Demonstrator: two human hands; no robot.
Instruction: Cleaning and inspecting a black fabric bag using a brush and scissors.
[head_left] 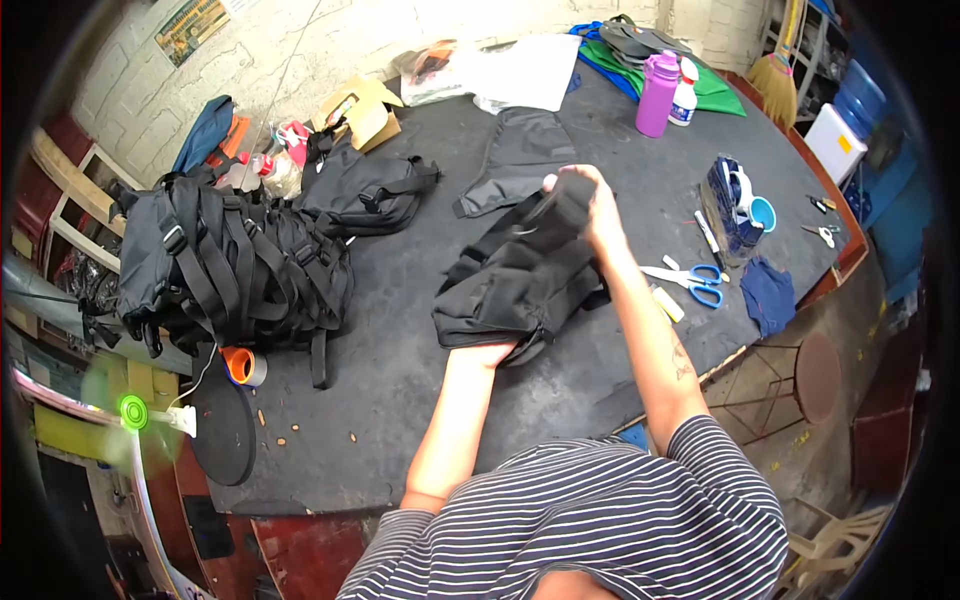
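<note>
Both hands are on a black bag [520,285] in the middle of the dark table [400,340]. My left hand [487,352] is tucked under the bag's near edge, so I cannot tell how its fingers are set. My right hand [590,205] is closed tight around the bag's far end, lifting it a bit. Blue scissors [695,280] lie just right of my arm. I see a big pile of black bags [230,265] on the left and a purple bottle [657,95] far back.
</note>
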